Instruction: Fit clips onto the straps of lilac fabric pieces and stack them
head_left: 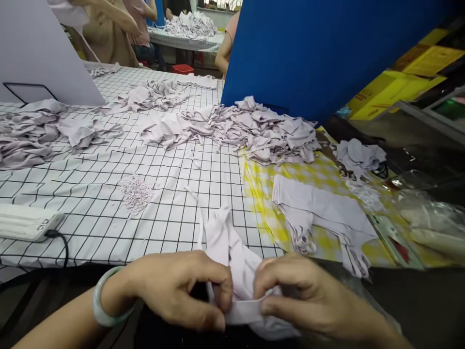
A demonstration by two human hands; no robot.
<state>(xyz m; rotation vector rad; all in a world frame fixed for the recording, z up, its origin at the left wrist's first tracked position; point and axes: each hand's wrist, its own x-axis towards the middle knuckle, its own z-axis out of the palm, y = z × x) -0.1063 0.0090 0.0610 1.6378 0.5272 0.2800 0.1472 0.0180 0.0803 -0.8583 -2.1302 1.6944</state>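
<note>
A pale lilac-grey fabric garment hangs over the front edge of the table, with a thin strap trailing up onto the checked cloth. My left hand pinches one end of a folded edge of it between thumb and fingers; a pale green bangle sits on that wrist. Opposite, my right hand grips the same edge a short way along. Between the two hands the band runs fairly straight. Part of the garment droops below my right hand. The fingertips are slightly blurred.
A heap of similar pieces lies ahead, beside a blue panel. A neat stack rests on yellow cloth at right. Small scraps and a white power strip are at left. Other people work across the table.
</note>
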